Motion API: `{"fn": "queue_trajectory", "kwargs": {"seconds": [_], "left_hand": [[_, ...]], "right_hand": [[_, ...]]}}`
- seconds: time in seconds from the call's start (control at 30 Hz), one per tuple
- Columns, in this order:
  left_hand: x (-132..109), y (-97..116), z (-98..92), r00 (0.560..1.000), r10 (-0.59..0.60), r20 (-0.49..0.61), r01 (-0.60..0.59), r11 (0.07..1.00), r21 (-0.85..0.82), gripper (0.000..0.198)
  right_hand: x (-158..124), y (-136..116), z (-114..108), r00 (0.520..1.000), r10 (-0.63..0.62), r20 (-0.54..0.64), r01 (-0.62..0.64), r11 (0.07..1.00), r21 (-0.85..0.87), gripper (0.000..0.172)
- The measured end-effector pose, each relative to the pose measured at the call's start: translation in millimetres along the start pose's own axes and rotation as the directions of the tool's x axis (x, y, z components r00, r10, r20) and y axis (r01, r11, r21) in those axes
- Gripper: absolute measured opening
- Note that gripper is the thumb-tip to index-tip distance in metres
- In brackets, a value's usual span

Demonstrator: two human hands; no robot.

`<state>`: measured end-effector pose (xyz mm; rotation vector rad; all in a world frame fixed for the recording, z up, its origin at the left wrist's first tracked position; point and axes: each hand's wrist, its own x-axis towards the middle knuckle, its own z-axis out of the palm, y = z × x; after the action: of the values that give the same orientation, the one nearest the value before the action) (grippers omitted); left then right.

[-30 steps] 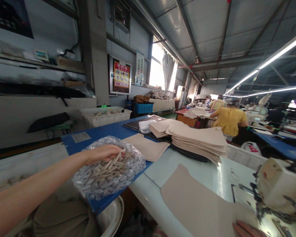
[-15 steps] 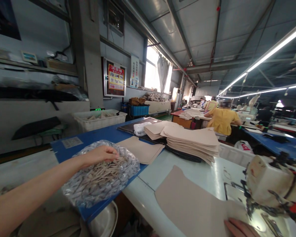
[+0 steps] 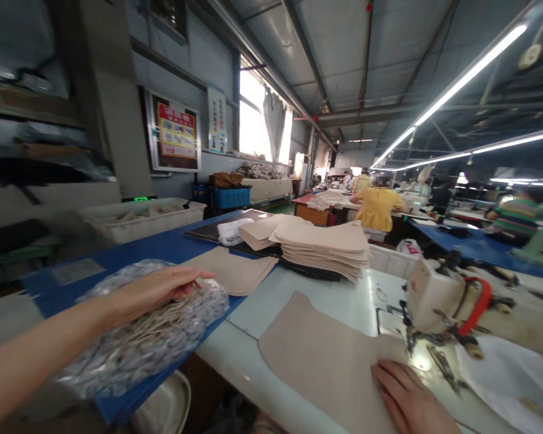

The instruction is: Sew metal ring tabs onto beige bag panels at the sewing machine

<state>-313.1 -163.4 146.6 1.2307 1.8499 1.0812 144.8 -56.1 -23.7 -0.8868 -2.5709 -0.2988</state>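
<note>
My left hand (image 3: pixel 160 286) reaches into a crinkled clear plastic bag (image 3: pixel 140 337) full of thin beige strips (image 3: pixel 163 319), fingers closed together on the pile; what they grip is blurred. The bag lies on a blue board (image 3: pixel 131 253). My right hand (image 3: pixel 411 401) rests flat, fingers stretched, on a large beige cut fabric piece (image 3: pixel 317 361) that lies on the pale sewing table (image 3: pixel 353 301). Just right of that hand stands the white sewing machine head (image 3: pixel 438 298) with a red part.
A tall stack of beige fabric pieces (image 3: pixel 326 244) sits further back, with one flat piece (image 3: pixel 230 271) beside the bag. A white bin (image 3: pixel 140 220) stands at the left. A person in a yellow shirt (image 3: pixel 380 208) and other workers sit at tables beyond.
The view has swung right and down, bringing the sewing machine and more of my right hand into sight. My left hand stays in the bag of strips, now flatter over them.
</note>
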Motion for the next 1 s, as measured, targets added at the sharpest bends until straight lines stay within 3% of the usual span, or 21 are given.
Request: {"fn": "queue_trajectory", "kwargs": {"seconds": [0.1, 0.2, 0.27, 0.33, 0.37, 0.4, 0.47, 0.53, 0.6, 0.73, 0.8, 0.87, 0.93, 1.0], "left_hand": [[-5, 22, 64.9, 0.994, 0.063, 0.087, -0.067, 0.997, 0.047, 0.051], [-12, 39, 151.0, 0.955, 0.121, 0.272, -0.146, 0.987, 0.073, 0.048], [-16, 45, 207.4, 0.893, 0.169, 0.416, -0.194, 0.981, 0.017, 0.042], [-17, 47, 254.9, 0.834, 0.234, 0.500, -0.229, 0.971, -0.074, 0.038], [-16, 48, 274.4, 0.812, 0.257, 0.524, -0.230, 0.966, -0.117, 0.037], [-15, 49, 290.9, 0.796, 0.269, 0.543, -0.219, 0.963, -0.156, 0.036], [-12, 51, 316.6, 0.769, 0.261, 0.584, -0.173, 0.964, -0.203, 0.034], [-10, 56, 335.2, 0.725, 0.249, 0.642, -0.147, 0.967, -0.209, 0.030], [-8, 62, 349.7, 0.666, 0.254, 0.702, -0.161, 0.967, -0.197, 0.025], [-1, 74, 369.0, 0.585, 0.305, 0.751, -0.258, 0.949, -0.183, 0.024], [8, 74, 373.0, 0.589, 0.329, 0.738, -0.296, 0.938, -0.182, 0.025], [19, 68, 374.0, 0.617, 0.342, 0.708, -0.318, 0.932, -0.173, 0.027], [30, 59, 374.4, 0.655, 0.335, 0.677, -0.317, 0.935, -0.156, 0.029], [39, 49, 376.1, 0.672, 0.318, 0.669, -0.303, 0.942, -0.143, 0.032]], "right_hand": [[12, -26, -29, 0.968, 0.226, 0.108, -0.245, 0.943, 0.226, 0.030], [26, -43, -51, 0.937, 0.314, 0.151, -0.345, 0.776, 0.528, 0.029], [31, -47, -58, 0.890, 0.408, 0.204, -0.404, 0.495, 0.769, 0.030], [29, -45, -62, 0.851, 0.466, 0.242, -0.350, 0.160, 0.923, 0.035], [25, -41, -63, 0.820, 0.514, 0.253, -0.316, 0.037, 0.948, 0.037], [20, -37, -65, 0.781, 0.566, 0.262, -0.291, -0.040, 0.956, 0.038], [6, -26, -68, 0.688, 0.667, 0.285, -0.298, -0.097, 0.950, 0.037], [-8, -17, -73, 0.623, 0.721, 0.304, -0.337, -0.103, 0.936, 0.036], [-19, -11, -75, 0.596, 0.743, 0.306, -0.357, -0.097, 0.929, 0.035], [-32, 0, -76, 0.607, 0.735, 0.303, -0.389, -0.058, 0.920, 0.034], [-40, 15, -79, 0.633, 0.725, 0.270, -0.445, 0.056, 0.894, 0.029], [-52, 40, -86, 0.647, 0.736, 0.199, -0.530, 0.246, 0.811, 0.023], [-65, 71, -96, 0.630, 0.768, 0.118, -0.660, 0.449, 0.603, 0.020], [-75, 100, -106, 0.612, 0.787, 0.072, -0.775, 0.580, 0.253, 0.022]]}}
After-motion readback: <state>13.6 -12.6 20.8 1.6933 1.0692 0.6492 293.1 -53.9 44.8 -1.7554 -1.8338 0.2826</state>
